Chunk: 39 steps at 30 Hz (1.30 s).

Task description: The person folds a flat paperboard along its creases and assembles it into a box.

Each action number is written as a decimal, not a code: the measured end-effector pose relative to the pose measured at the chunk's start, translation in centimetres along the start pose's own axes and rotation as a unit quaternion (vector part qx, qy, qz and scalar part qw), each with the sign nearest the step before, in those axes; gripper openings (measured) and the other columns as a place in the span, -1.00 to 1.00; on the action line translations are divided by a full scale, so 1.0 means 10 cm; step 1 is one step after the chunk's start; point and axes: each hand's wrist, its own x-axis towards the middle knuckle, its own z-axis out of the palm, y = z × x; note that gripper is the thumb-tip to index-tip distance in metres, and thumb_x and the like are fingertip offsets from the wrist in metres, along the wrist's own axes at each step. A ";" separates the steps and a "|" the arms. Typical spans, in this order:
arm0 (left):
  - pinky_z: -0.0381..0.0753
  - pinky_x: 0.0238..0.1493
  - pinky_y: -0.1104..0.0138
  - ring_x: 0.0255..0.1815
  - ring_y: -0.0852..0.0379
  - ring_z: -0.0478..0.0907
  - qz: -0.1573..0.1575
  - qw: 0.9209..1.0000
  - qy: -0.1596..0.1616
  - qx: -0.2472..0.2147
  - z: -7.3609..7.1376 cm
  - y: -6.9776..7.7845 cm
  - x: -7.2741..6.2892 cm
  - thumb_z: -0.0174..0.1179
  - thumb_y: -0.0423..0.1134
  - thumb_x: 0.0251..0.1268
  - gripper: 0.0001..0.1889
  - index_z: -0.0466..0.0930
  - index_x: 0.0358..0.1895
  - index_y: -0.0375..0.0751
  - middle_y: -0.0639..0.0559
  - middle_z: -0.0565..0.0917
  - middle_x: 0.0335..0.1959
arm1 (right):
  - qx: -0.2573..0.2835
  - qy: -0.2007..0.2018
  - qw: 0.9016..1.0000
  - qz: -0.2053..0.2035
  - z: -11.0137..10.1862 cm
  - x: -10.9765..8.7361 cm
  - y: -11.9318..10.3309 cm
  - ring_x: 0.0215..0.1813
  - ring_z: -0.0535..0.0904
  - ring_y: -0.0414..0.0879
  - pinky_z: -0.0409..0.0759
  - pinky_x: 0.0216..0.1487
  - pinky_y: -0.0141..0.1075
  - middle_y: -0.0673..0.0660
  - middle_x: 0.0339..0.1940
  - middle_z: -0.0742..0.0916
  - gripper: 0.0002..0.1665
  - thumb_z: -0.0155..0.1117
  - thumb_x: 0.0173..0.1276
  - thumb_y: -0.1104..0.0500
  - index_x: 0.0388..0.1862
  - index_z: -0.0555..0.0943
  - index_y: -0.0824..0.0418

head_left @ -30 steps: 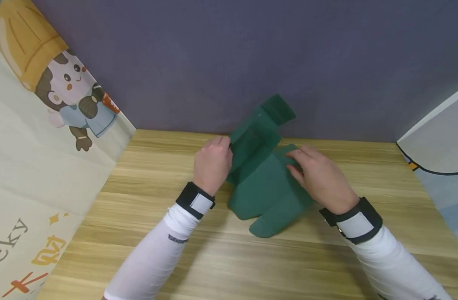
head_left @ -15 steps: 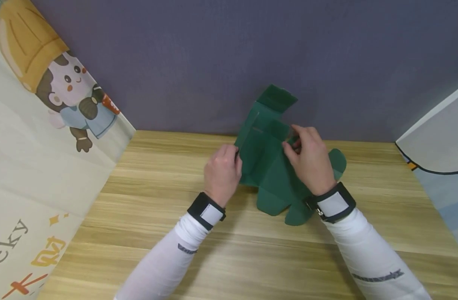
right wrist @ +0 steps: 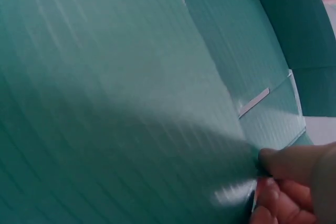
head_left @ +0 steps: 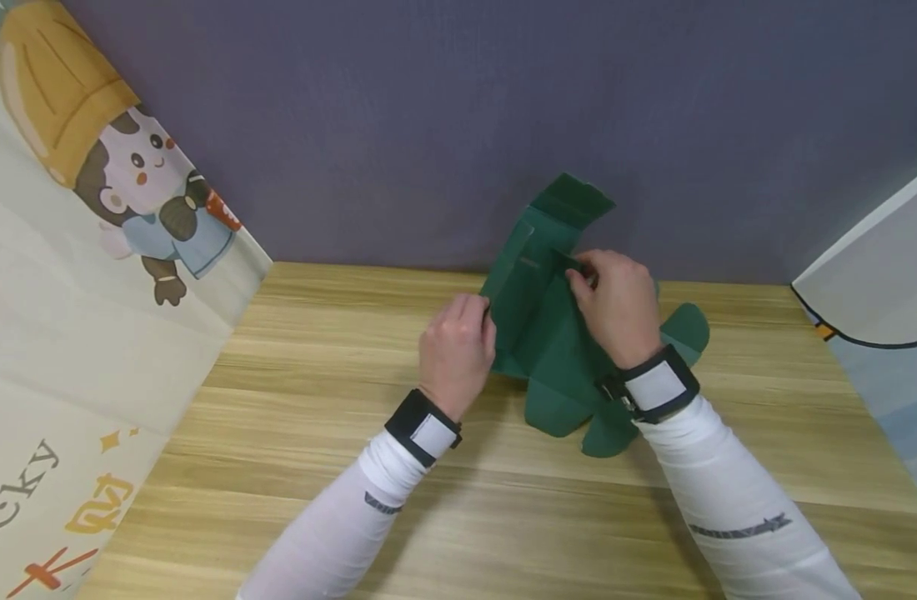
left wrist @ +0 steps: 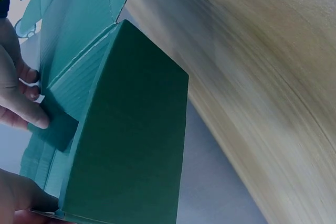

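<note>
A green cardboard box [head_left: 559, 342], partly folded with its flaps spread, stands on the wooden table. My left hand [head_left: 457, 354] grips the edge of its left side panel [left wrist: 131, 129], the thumb folded over that edge. A small flap [left wrist: 59, 127] at the far corner is pinched between thumb and fingers of my right hand [head_left: 619, 304]. Ribbed inner cardboard [right wrist: 131, 87] fills much of the right wrist view, with a narrow slot [right wrist: 254, 102] in the panel beyond. One end flap [head_left: 574, 200] sticks up at the back; rounded tabs [head_left: 610, 429] spread out in front and at right.
The wooden table [head_left: 316, 400] ends at a dark grey-purple wall [head_left: 428, 125] just behind the box. A cartoon-printed cloth [head_left: 91, 350] borders the left side, and a pale printed panel [head_left: 879, 283] the right.
My right hand has moved from the front panel to the small flap at the far corner. The box has turned and shifted rightward, with my left hand following on its left edge.
</note>
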 end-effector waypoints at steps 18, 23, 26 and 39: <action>0.68 -0.39 0.28 -0.39 0.08 0.66 -0.015 1.000 0.012 0.007 -0.04 -0.03 0.03 0.19 -0.35 0.24 -0.91 0.64 -0.23 -0.21 -0.01 0.69 -0.31 | -0.157 -0.036 0.938 -0.306 0.06 -0.18 0.01 -0.29 0.49 0.12 0.61 -0.37 -0.11 0.27 -0.28 0.61 -0.82 0.18 0.35 0.40 -0.14 0.68 0.33; 0.67 -0.42 0.30 -0.40 0.10 0.65 -0.014 1.000 0.009 0.012 -0.03 -0.02 0.03 0.21 -0.35 0.20 -0.91 0.64 -0.24 -0.20 0.00 0.69 -0.31 | -0.122 -0.032 0.956 -0.264 0.05 -0.16 0.00 -0.26 0.54 0.11 0.63 -0.29 -0.11 0.25 -0.28 0.61 -0.84 0.17 0.37 0.39 -0.12 0.63 0.36; 0.66 -0.46 0.30 -0.41 0.10 0.65 -0.018 1.000 0.002 0.022 -0.03 -0.02 0.03 0.22 -0.36 0.18 -0.91 0.63 -0.24 -0.19 0.01 0.69 -0.31 | -0.080 -0.027 0.969 -0.231 0.03 -0.12 -0.03 -0.23 0.60 0.10 0.64 -0.22 -0.10 0.23 -0.27 0.63 -0.80 0.23 0.36 0.33 -0.06 0.61 0.36; 0.65 -0.53 0.25 -0.41 0.09 0.65 -0.034 0.998 -0.014 0.048 -0.01 -0.03 0.04 0.22 -0.35 0.13 -0.92 0.61 -0.29 -0.17 0.03 0.68 -0.32 | -0.116 0.062 0.951 -0.281 -0.09 0.12 -0.37 -0.03 0.56 0.16 0.60 -0.16 -0.03 0.24 -0.01 0.67 -0.60 0.23 0.37 0.28 0.19 0.56 0.24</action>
